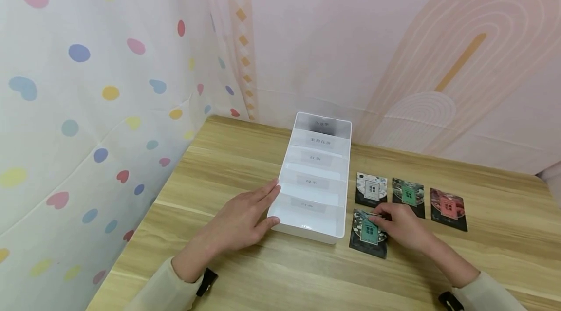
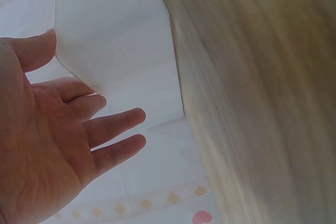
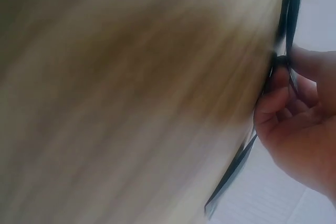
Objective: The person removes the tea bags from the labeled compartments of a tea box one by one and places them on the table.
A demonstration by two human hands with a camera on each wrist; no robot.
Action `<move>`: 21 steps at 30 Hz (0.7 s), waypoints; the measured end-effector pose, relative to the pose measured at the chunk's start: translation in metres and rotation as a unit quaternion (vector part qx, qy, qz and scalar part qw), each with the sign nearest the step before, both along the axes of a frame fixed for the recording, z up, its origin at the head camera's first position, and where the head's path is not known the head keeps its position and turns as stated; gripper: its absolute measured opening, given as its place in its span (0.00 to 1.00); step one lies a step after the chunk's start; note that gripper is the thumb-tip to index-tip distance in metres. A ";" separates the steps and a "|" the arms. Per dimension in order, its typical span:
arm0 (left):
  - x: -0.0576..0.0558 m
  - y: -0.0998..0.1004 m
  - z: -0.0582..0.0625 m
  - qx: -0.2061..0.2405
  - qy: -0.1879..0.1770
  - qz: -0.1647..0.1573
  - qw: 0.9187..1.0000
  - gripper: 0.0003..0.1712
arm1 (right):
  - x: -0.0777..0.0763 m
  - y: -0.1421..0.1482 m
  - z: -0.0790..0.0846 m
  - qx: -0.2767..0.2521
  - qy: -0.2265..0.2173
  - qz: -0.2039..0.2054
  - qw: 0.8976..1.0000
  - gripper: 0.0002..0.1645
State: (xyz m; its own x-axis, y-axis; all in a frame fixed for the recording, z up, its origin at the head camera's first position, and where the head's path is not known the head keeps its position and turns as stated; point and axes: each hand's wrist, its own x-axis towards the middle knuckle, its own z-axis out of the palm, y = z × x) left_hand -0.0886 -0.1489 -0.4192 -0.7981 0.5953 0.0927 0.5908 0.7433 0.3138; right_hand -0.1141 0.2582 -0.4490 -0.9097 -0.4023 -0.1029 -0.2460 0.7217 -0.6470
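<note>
A long white divided box (image 1: 307, 233) with paper labels in its several compartments stands on the table. My left hand (image 1: 243, 221) rests at its near left corner, thumb and fingertips touching the rim; in the left wrist view the fingers (image 2: 116, 125) are spread and mostly straight. To the right of the box, my right hand (image 1: 405, 226) pinches the upper right edge of a black and teal tea packet (image 1: 368, 240). Seen edge-on in the right wrist view, that packet (image 3: 294, 11) sits between thumb and fingers. How far it is raised cannot be told.
Behind it lie a white and black packet (image 1: 371, 189), a green packet (image 1: 409, 195) and a red packet (image 1: 449, 208) in a row. The wooden table (image 1: 228, 155) meets a patterned cloth (image 1: 307, 58) at the back and a dotted cloth (image 1: 131, 121) at the left.
</note>
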 end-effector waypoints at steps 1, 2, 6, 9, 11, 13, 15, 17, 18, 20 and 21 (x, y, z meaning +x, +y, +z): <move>0.000 0.000 0.000 0.000 0.001 0.000 1.000 0.40 | 0.000 0.000 0.000 0.004 0.005 0.000 1.000 0.05; 0.000 0.000 0.000 0.000 0.002 0.000 1.000 0.40 | 0.000 0.000 -0.001 0.007 0.009 0.001 1.000 0.05; 0.000 0.000 0.000 0.000 0.003 -0.001 1.000 0.40 | -0.001 0.001 -0.001 0.013 0.022 -0.001 1.000 0.05; 0.000 0.000 0.001 0.002 0.003 -0.002 1.000 0.40 | 0.000 0.001 -0.001 0.018 0.027 -0.006 0.999 0.06; 0.000 0.000 0.001 0.003 0.004 -0.003 1.000 0.40 | -0.001 0.001 0.000 0.023 0.032 -0.012 0.999 0.06; 0.000 0.000 0.002 0.004 0.006 -0.003 1.000 0.40 | -0.001 0.000 0.001 0.031 0.040 -0.017 0.999 0.07; 0.000 0.000 0.002 0.003 0.007 -0.003 1.000 0.40 | -0.001 -0.001 0.002 0.036 0.045 -0.021 0.998 0.07; -0.001 0.000 0.002 0.003 0.007 -0.004 1.000 0.40 | -0.001 -0.001 0.003 0.039 0.049 -0.022 0.998 0.07; -0.001 0.000 0.002 0.002 0.006 -0.004 1.000 0.40 | -0.001 -0.001 0.003 0.039 0.052 -0.023 0.998 0.07; 0.000 0.000 0.002 0.002 0.004 -0.005 1.000 0.40 | 0.000 -0.001 0.003 0.037 0.058 -0.023 0.997 0.07; 0.000 0.000 0.002 0.002 0.003 -0.005 1.000 0.40 | 0.000 -0.001 0.002 0.035 0.062 -0.022 0.997 0.07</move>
